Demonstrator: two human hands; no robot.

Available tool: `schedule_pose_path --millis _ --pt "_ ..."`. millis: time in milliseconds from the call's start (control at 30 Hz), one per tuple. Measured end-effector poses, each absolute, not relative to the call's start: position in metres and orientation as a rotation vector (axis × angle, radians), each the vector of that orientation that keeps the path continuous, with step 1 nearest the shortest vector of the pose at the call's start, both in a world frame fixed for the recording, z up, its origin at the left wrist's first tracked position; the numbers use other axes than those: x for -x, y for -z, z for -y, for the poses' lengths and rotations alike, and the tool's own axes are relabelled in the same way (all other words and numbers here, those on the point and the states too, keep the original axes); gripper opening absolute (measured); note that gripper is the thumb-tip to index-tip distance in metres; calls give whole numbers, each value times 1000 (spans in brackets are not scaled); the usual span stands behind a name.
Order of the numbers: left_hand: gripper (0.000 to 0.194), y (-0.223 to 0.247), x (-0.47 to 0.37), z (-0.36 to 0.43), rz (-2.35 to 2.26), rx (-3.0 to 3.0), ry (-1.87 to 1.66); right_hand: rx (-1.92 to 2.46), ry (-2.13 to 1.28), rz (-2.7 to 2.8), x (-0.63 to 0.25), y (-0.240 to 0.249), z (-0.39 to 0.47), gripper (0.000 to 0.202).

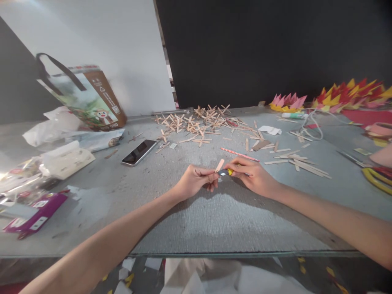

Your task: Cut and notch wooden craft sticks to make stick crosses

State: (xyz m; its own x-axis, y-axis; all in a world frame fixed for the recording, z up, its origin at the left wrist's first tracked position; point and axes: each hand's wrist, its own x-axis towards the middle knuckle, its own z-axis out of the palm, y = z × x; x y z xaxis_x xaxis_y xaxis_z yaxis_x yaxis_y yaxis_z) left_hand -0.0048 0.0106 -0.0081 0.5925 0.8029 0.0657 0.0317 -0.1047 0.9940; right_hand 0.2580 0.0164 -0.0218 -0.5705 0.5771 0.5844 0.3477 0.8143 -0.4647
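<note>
Near the middle of the grey table (196,228), my left hand (197,181) pinches a short wooden stick (219,165) whose rounded end points up and away. My right hand (252,175) is closed around a small yellow and dark cutter (226,172), its front part touching or very near the stick at my left fingertips. Just beyond my right hand lies a red and white striped pencil (239,154). A heap of wooden sticks (199,124) is spread at the back of the table, and a looser group of sticks (306,165) lies to the right.
A black phone (139,152) lies left of centre. Behind it stands a printed bag (92,98), with plastic packets (39,212) at the left edge. On the right are yellow-handled scissors (376,179), a glue stick (294,116), a white cord and red and yellow paper shapes (352,96).
</note>
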Motion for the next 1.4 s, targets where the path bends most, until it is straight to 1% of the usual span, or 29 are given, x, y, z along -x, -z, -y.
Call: schedule_pose_path --millis 300,567,733,900,1200,1400 --pt "51 13 3 -11 -735 -1580 -769 671 -343 2242 -258 24 -18 38" --pt "47 9 4 -10 -706 -1580 -751 694 -377 2244 -258 20 -15 32" --pt "48 10 7 -10 -714 -1584 -766 696 -325 2255 -260 21 -17 35" --pt "49 15 5 -9 -730 -1597 -777 669 -367 2256 -259 23 -16 36" --pt "47 9 5 -11 -711 -1568 -749 688 -390 2240 -258 22 -17 32" --pt "49 7 6 -10 -701 -1546 -732 684 -361 2231 -259 22 -18 31"
